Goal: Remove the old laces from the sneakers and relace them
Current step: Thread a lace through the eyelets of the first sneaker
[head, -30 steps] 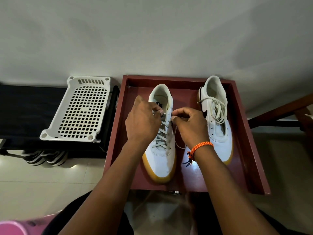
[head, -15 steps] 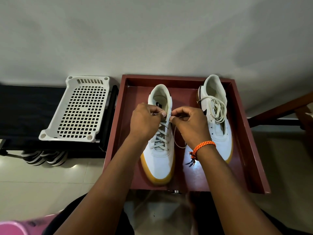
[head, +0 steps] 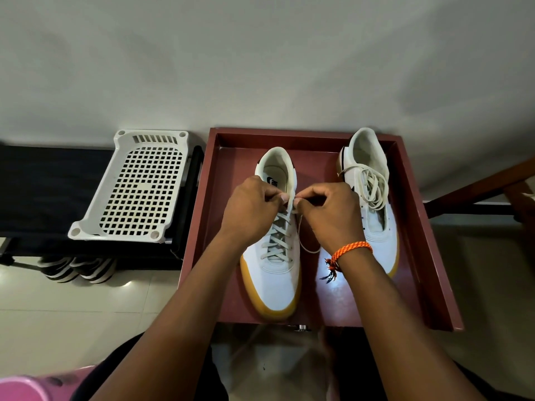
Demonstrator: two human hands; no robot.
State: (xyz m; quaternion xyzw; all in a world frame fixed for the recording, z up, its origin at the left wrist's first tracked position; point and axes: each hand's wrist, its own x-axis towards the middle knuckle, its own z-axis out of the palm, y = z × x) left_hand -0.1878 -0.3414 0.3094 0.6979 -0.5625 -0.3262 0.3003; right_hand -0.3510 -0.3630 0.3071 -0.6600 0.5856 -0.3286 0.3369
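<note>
A: Sneakers in a red-brown tray (head: 419, 227): where, and in what state?

B: Near sneaker (head: 275, 273), centre, crossed lace (head: 278, 241) reaching the upper eyelets. Far sneaker (head: 369, 204), right, loose lace (head: 373, 186) piled on its tongue.

A: Hands?

B: Left hand (head: 252, 209) curled, pinching the lace at the top eyelet; right hand (head: 330, 212) pinching the lace end, a slack loop hanging just beside the shoe.

A: Risk?

B: Probably a missed eyelet or uneven ends, if the fine tip slips from the pinch or the slack loop snags.

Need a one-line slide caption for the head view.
Both hands, left hand and right hand, pinch the lace at the top eyelets of the left sneaker in a red tray.
</note>
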